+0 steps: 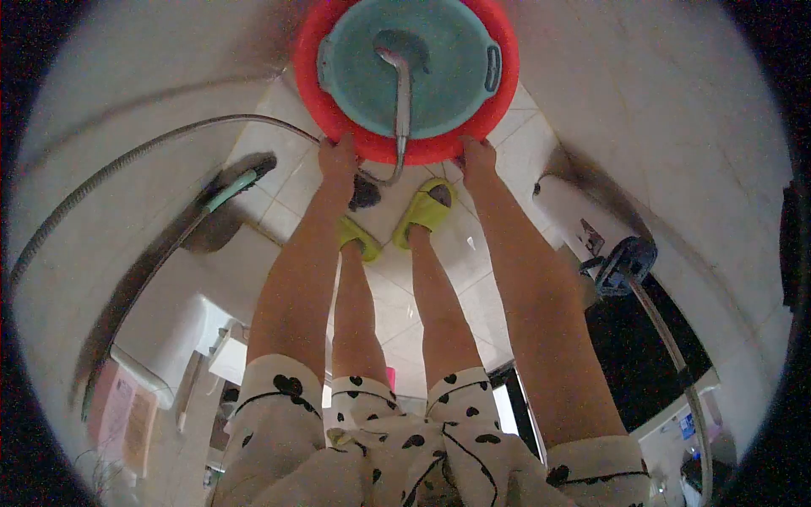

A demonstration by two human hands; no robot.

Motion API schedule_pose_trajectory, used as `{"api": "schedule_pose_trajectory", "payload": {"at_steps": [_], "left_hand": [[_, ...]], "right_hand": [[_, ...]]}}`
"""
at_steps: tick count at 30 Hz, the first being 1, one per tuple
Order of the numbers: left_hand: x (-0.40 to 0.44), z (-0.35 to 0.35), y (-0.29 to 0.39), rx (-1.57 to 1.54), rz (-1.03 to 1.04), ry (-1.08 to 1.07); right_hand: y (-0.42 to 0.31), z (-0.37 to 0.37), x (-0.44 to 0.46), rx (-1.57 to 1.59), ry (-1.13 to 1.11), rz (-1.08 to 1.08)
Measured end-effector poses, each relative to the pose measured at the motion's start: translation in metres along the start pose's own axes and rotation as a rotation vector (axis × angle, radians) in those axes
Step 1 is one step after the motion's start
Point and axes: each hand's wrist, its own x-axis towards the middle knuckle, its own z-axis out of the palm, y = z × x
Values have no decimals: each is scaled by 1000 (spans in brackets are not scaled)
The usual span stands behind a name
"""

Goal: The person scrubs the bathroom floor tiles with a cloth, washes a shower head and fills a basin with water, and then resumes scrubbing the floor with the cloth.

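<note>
My left hand (338, 158) is closed on the near-left rim of a large red basin (314, 84). The near-right rim of the same basin is in my right hand (479, 158), its fingers mostly hidden beneath the edge. Inside the red basin sits a teal basin (359, 97) with slotted side handles. A handheld shower head (403, 93) lies across the teal basin, its handle over the near rim. From its lower end the shower hose (211, 120) loops past my left hand and off to the left.
Yellow-green slippers (429, 207) are on my feet, on the tiled floor (397, 291). A dark object (365, 194) lies beside my left slipper. A green-headed brush (232, 190) leans at left. At right are a white cylindrical container (583, 211) and a dark-headed long-handled tool (627, 266).
</note>
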Motion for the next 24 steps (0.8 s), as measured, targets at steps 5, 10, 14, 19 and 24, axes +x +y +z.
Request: {"api": "schedule_pose_trajectory", "payload": {"at_steps": [5,10,14,19,24], "left_hand": [[-10,-27,-53,41,-15,-130],[-46,-27,-81,24,-87,-6],[-77,-29,-105,-133,-163,3],[-95,-36,-122,-164,-130,-122],[-90,-32,-142,-113,19,-153]], "right_hand": [[27,-27,-30,37,28,35],[41,-50,-54,114,67,145],[61,-80,-59,4,73,154],[87,-106,-56,29,10,130],[90,-118,-58,89,-138,79]]}}
